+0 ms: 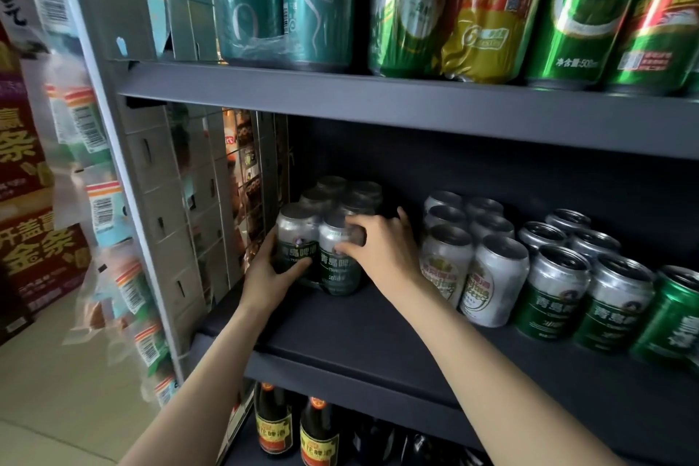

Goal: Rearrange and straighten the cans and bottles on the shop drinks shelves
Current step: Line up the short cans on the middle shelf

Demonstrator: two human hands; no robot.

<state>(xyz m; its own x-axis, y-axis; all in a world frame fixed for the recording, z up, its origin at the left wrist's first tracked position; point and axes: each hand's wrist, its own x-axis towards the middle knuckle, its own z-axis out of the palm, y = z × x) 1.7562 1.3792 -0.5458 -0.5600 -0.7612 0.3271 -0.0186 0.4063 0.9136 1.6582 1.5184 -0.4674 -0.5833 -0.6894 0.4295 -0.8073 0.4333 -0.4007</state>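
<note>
A dark grey metal shop shelf [378, 318] holds rows of beer cans, with taller cans on the shelf above and dark bottles [295, 427] below. At the far left of the middle shelf, hard against the side wall, sits a shrink-wrapped pack of dark green cans [325, 235]. The left hand [272, 272] curls round its near-left can, and the right hand [382, 246] grips over the top and right side of the near-right can. To the right, well apart from the pack, stand loose white cans [472, 269] and green cans [578, 299]. The pack probably handles as one heavy, stiff block (full cans, by the look of it), and the film will be slick, so a two-sided hold low on the outer cans seems safer than pinching the wrap, which could tear or stretch
</note>
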